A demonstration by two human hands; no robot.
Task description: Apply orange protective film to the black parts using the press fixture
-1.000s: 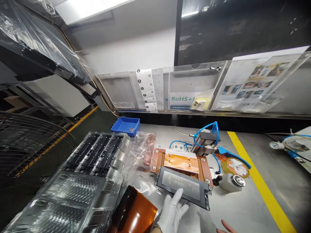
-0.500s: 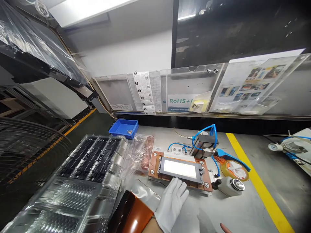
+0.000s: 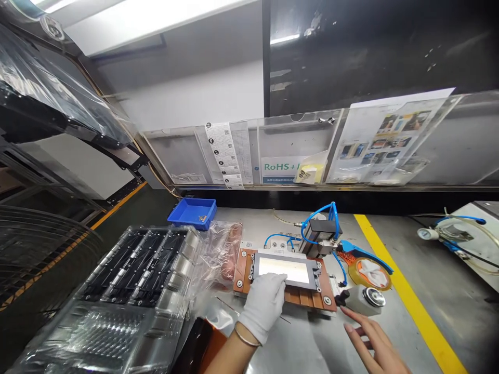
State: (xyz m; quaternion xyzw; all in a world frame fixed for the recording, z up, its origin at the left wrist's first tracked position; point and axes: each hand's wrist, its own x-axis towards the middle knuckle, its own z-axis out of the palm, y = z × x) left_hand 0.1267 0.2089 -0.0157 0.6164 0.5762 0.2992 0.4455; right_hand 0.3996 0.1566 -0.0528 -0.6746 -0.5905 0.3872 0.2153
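Note:
My left hand (image 3: 263, 304), in a white glove, reaches over the front edge of a flat panel (image 3: 302, 274) with a dark grey frame and a bright, pale middle. Its fingers are bent and pressed together at the panel's surface; what they pinch, if anything, is hidden. The panel lies in a brown fixture (image 3: 288, 298) with metal bushings at its corners. Behind it stands a black pneumatic cylinder (image 3: 322, 234) with blue hoses. My bare right hand (image 3: 374, 345) is open at the lower right, fingers apart, in front of a pump bottle (image 3: 364, 300).
At left, a clear plastic tray (image 3: 113, 327) holds several black parts. A blue bin (image 3: 193, 213) stands behind it. Plastic wrap (image 3: 212, 254) and an orange-brown sheet (image 3: 214, 348) lie nearby. Right of the fixture are a tape roll (image 3: 370, 274) and yellow floor tape (image 3: 393, 265) on the bench.
My left hand has moved from in front of the fixture up onto the panel, and its spread fingers have closed. More of my right hand has come into view at the lower right.

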